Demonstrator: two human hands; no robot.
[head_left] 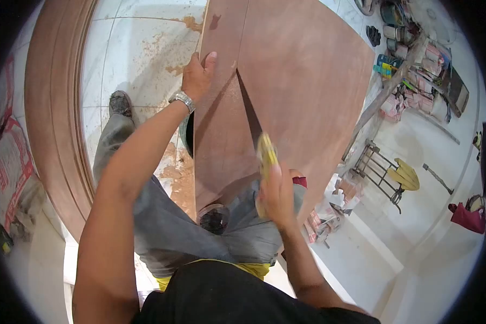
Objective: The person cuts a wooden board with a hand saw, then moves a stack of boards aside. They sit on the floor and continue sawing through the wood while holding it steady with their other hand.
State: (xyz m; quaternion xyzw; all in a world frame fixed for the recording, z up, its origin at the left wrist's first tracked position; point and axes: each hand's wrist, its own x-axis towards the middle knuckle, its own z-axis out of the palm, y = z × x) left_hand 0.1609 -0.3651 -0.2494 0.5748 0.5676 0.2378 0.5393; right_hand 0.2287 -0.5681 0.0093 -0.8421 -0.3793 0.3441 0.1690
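Note:
A large reddish-brown wooden board [308, 81] lies beneath me, with a straight line running along it near its left edge. My right hand [277, 194] is wrapped round the yellow handle of a handsaw [248, 102]. The saw's dark blade slants up and away, and its tip meets the board at the line. With the thumb on top, my left hand [198, 78] grips the board's left edge; its other fingers are partly hidden. A metal watch is on that wrist. One of my shoes [214, 218] rests on the board, the other [120, 103] on the floor.
A curved brown wooden frame [59, 108] stands at left, beside printed sacks [11, 173]. Sawdust covers parts of the tiled floor [140, 48]. To the right are a long timber [386, 92], a cluttered pile, a metal rack [377, 164], a yellow item [404, 175] and a maroon bag [468, 217].

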